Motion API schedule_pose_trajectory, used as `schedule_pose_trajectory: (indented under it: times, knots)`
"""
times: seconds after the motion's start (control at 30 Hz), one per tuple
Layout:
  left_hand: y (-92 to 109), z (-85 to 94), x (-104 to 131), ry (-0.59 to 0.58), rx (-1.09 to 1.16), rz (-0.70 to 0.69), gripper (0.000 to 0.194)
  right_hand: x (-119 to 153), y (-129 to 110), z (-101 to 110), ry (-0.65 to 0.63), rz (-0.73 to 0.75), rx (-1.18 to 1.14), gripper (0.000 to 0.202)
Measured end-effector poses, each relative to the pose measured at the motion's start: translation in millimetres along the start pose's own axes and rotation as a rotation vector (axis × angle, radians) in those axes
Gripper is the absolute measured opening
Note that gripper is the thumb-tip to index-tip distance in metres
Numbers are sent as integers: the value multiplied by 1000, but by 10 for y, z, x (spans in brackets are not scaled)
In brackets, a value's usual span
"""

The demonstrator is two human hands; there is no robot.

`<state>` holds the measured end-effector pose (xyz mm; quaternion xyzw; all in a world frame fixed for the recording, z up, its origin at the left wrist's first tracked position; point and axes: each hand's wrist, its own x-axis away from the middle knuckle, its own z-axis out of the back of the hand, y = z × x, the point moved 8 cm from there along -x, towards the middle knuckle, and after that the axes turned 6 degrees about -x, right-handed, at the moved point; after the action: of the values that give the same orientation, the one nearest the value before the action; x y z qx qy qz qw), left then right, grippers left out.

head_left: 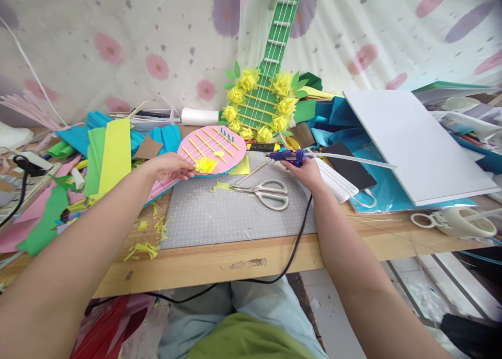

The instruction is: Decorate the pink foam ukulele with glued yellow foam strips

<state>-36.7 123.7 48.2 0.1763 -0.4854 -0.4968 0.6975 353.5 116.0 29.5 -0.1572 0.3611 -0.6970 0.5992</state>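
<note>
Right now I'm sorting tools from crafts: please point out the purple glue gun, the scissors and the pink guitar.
Purple glue gun (pixel 289 157): head view, on its body.
Scissors (pixel 257 190): head view, near the pivot.
Pink guitar (pixel 212 145): head view, on its rounded pink face.

left arm (pixel 94 233): bare, slanting from near left to far right | left hand (pixel 176 166): fingers bent, pointing right, exact grip unclear | right arm (pixel 356 254): bare, slanting from near right to far left | right hand (pixel 306 172): fingers curled in a grip, pointing left | hands: about level, well apart | legs (pixel 270 299): side by side, near, between the arms
</note>
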Motion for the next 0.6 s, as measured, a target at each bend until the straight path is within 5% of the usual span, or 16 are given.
schedule_pose_trajectory:
  times: [0.6]
  knots:
    - [-15,14,7,5,70,-21,11,12,-13,11,2,-21,-22,43]
